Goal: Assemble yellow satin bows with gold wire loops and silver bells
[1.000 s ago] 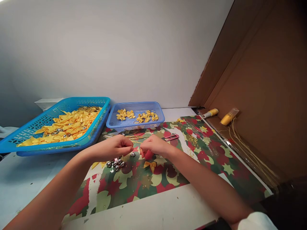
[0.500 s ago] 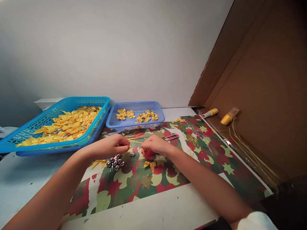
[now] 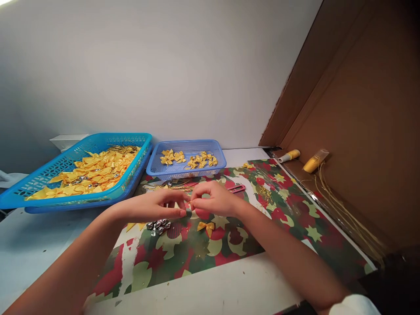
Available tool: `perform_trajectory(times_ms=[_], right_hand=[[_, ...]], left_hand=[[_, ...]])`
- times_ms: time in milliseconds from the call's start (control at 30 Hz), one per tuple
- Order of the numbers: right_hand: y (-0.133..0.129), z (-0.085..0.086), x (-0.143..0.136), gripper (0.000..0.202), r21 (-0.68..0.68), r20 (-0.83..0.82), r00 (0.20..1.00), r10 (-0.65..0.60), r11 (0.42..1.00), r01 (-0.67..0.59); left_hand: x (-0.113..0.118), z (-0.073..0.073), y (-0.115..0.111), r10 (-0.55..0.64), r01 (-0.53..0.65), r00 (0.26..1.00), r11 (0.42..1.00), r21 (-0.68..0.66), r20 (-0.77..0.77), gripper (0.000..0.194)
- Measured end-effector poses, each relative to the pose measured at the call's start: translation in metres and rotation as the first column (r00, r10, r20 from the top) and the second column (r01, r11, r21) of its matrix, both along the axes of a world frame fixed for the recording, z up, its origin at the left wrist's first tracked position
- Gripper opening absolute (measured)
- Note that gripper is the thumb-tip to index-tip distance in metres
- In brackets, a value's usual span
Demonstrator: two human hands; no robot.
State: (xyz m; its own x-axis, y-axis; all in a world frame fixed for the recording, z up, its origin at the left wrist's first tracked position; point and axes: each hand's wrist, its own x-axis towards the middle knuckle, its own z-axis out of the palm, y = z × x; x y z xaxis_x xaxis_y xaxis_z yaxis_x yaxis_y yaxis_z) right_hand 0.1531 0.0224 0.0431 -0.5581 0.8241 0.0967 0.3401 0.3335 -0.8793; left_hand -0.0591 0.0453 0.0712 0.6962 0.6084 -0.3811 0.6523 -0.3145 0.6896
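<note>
My left hand (image 3: 159, 204) reaches in from the left over the patterned paper (image 3: 226, 243), its thumb and fingers apart. Its fingertips meet those of my right hand (image 3: 213, 199), where thumb and forefinger are pinched together. A thin yellowish bit shows at that pinch, too small to make out. Below the left hand lies a cluster of silver jingle bells (image 3: 159, 226), beside a partly covered yellow bow (image 3: 135, 226). Another yellow ribbon bow (image 3: 206, 227) rests on the paper below the right hand. Gold cords (image 3: 170, 187) lie just behind the hands.
A blue basket (image 3: 78, 200) heaped with yellow bows stands at the left. Behind the hands is a smaller periwinkle basket (image 3: 187, 173) with several bows. Pink-handled snips (image 3: 238, 188) lie right of my right hand. Cardboard (image 3: 354, 122) walls the right side, near yellow-wound tubes (image 3: 289, 156).
My left hand has opened from a closed grip, fingers stretching toward the right hand. Both hands have come together, and the single bell between them is now hidden.
</note>
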Motion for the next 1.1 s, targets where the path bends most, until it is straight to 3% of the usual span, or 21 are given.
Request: perform_trajectory(times_ms=[67,133,267,400,533,800,933,1100], right_hand=[[-0.008,0.013,0.002,0.021,0.247,0.127,0.992,0.003,0.968,-0.034],[-0.013,0.023,0.005,0.022,0.442,0.256,0.965,-0.046,0.894,-0.074],[-0.016,0.031,0.010,0.024,0.616,0.379,0.914,-0.145,0.777,-0.132],[-0.014,0.032,0.012,0.025,0.661,0.412,0.892,-0.188,0.735,-0.151],[-0.014,0.031,0.016,0.012,0.658,0.317,0.935,-0.161,0.747,-0.095],[-0.015,0.031,0.018,0.005,0.637,0.147,0.972,-0.181,0.769,0.047],[-0.015,0.031,0.013,0.008,0.639,0.150,0.973,-0.177,0.768,0.041],[-0.014,0.031,0.015,0.014,0.653,0.163,0.970,-0.182,0.757,0.033]], left_hand=[[0.001,0.004,-0.003,0.048,-0.056,0.995,0.994,0.097,0.083,0.049],[0.002,0.008,-0.007,0.059,-0.083,0.984,0.987,0.138,0.168,0.054],[0.009,0.007,-0.013,0.019,-0.020,0.971,1.000,0.002,0.240,0.045],[0.012,0.000,-0.012,0.099,-0.097,0.968,0.995,-0.018,0.232,0.049],[0.010,-0.003,-0.009,0.141,-0.145,0.947,0.989,-0.007,0.288,0.048],[0.007,-0.005,-0.007,0.114,-0.118,0.943,0.993,-0.008,0.311,0.046],[0.009,-0.005,-0.008,0.124,-0.121,0.949,0.992,-0.027,0.291,0.044],[0.012,-0.001,-0.009,0.052,-0.062,0.950,0.998,0.023,0.309,0.043]])
